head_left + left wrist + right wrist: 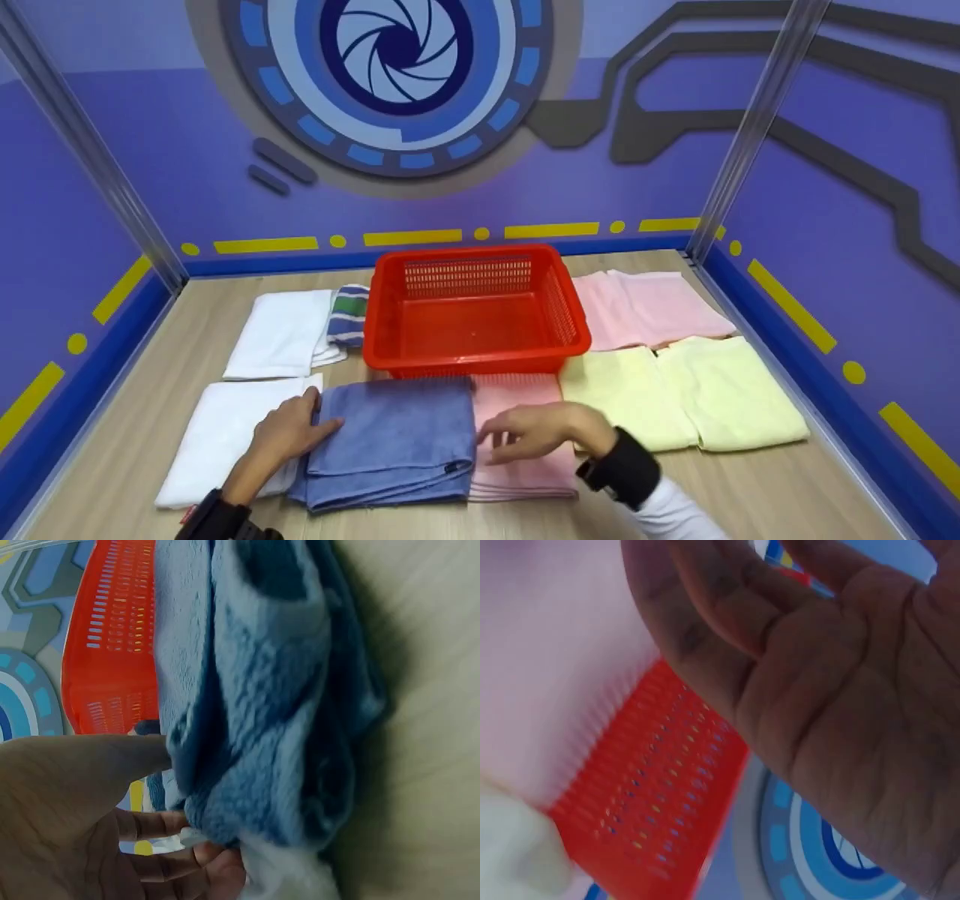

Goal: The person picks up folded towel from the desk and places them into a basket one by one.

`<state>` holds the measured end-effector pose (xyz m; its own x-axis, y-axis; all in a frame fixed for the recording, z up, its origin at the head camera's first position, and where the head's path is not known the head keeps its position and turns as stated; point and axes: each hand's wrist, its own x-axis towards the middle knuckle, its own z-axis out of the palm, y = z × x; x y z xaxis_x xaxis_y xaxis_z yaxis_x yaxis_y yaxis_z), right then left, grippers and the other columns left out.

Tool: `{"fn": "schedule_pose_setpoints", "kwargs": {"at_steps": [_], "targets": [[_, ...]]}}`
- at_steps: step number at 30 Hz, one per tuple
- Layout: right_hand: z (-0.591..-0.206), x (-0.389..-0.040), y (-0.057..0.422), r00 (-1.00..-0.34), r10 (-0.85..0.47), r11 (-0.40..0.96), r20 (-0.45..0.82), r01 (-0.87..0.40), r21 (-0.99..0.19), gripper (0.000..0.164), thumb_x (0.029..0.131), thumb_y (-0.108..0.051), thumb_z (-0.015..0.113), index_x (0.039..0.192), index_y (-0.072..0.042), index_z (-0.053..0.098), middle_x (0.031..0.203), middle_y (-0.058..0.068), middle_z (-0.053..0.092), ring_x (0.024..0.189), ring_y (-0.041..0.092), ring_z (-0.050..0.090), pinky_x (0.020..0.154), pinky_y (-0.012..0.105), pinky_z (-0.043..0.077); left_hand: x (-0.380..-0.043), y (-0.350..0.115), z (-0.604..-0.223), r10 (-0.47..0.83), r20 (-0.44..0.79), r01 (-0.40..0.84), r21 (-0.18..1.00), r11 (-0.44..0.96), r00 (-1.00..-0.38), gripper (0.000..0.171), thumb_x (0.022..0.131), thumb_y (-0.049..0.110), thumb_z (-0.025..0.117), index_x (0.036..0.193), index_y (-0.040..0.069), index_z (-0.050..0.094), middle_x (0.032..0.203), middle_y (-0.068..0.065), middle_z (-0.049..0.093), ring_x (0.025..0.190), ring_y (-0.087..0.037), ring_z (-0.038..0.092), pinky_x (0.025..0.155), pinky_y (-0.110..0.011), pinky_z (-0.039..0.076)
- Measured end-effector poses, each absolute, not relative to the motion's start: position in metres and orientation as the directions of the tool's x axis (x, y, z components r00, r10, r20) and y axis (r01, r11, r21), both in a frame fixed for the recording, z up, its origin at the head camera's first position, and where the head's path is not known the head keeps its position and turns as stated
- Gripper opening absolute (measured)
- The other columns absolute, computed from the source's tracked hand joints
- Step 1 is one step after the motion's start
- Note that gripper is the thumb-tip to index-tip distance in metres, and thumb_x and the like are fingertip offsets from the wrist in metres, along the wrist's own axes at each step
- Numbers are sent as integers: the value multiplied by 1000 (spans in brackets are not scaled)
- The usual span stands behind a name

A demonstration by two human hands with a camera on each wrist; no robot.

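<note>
A folded blue towel (397,427) lies at the front of the table. My left hand (285,429) is at its left edge, thumb across the top, with the other fingers along the side next to a folded white towel (214,435). Seen from the left wrist, the thumb and fingertips touch the end of the blue towel (262,705), whose folds are stacked. Over a folded pink towel (517,397), close to the blue towel's right edge, my right hand (534,431) hovers with loosely bent fingers and holds nothing. The right wrist view shows its palm (840,690).
Behind the towels stands a red plastic basket (480,365) with nothing in it. A second white towel (277,330) and a striped towel (347,315) lie to its left. Another pink towel (660,307) and yellow towels (735,394) lie to the right. Purple walls enclose the table.
</note>
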<state>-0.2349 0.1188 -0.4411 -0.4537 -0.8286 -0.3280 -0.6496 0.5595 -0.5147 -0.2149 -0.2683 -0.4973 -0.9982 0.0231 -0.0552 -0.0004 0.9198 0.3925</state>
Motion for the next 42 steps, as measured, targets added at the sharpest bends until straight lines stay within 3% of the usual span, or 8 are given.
{"fn": "schedule_pose_setpoints", "kwargs": {"at_steps": [7, 14, 18, 25, 29, 34, 39, 42], "targets": [[-481, -227, 90, -649, -750, 609, -125, -606, -512, 58, 100, -38, 64, 142, 0, 55, 106, 9, 68, 92, 10, 58, 89, 28, 52, -211, -248, -500, -55, -24, -60, 468, 882, -998, 61, 81, 39, 85, 109, -3, 50, 87, -21, 64, 77, -36, 66, 65, -49, 51], [-493, -215, 82, -846, -520, 610, 116, -463, -643, 31, 94, -30, 74, 111, -6, 65, 87, 6, 66, 76, 11, 54, 67, 29, 47, -204, -239, -497, -42, -45, -58, 455, 888, -998, 62, 80, 40, 85, 107, -1, 47, 80, -20, 64, 71, -39, 67, 58, -47, 49], [-495, -214, 77, -863, -484, 619, 147, -456, -640, 30, 90, -26, 78, 108, -9, 61, 82, 2, 59, 76, 11, 50, 66, 30, 42, -197, -236, -501, -24, 6, -18, 469, 883, -1000, 67, 78, 35, 88, 117, -3, 48, 96, -28, 68, 84, -46, 69, 67, -54, 53], [-501, -225, 81, -850, -525, 516, 53, -367, -774, 30, 93, -26, 76, 112, -8, 62, 100, 12, 68, 88, 19, 55, 78, 35, 44, -203, -226, -509, 33, 135, 97, 501, 860, -990, 76, 78, 21, 89, 135, -4, 45, 121, -35, 64, 107, -50, 65, 86, -60, 53], [-503, -225, 89, -857, -513, 448, 40, -308, -839, 31, 94, -25, 74, 117, -7, 62, 122, 18, 68, 110, 33, 62, 94, 51, 48, -212, -216, -507, 95, 106, 139, 558, 818, -990, 79, 77, 16, 87, 139, -3, 42, 123, -39, 61, 113, -52, 59, 90, -63, 51], [-505, -225, 87, -846, -532, 300, -32, -152, -942, 43, 96, -21, 72, 134, -8, 57, 144, 20, 53, 135, 46, 48, 111, 66, 38, -218, -211, -504, 74, 82, 109, 634, 765, -994, 75, 77, 11, 82, 139, -1, 42, 123, -38, 57, 107, -48, 50, 89, -60, 46], [-513, -222, 69, -833, -552, 215, -46, -89, -972, 50, 98, -18, 69, 142, -4, 53, 152, 24, 46, 144, 43, 37, 119, 66, 25, -212, -220, -504, -18, 113, 68, 709, 702, -993, 71, 78, 4, 80, 137, -3, 41, 128, -37, 54, 117, -56, 52, 99, -61, 43], [-519, -220, 61, -831, -552, 160, -75, -17, -987, 55, 97, -11, 69, 147, 0, 48, 153, 30, 40, 139, 41, 41, 117, 58, 35, -207, -226, -505, -88, 51, -17, 772, 635, -995, 76, 80, 4, 77, 141, -3, 32, 135, -41, 47, 129, -58, 46, 107, -64, 39]]}}
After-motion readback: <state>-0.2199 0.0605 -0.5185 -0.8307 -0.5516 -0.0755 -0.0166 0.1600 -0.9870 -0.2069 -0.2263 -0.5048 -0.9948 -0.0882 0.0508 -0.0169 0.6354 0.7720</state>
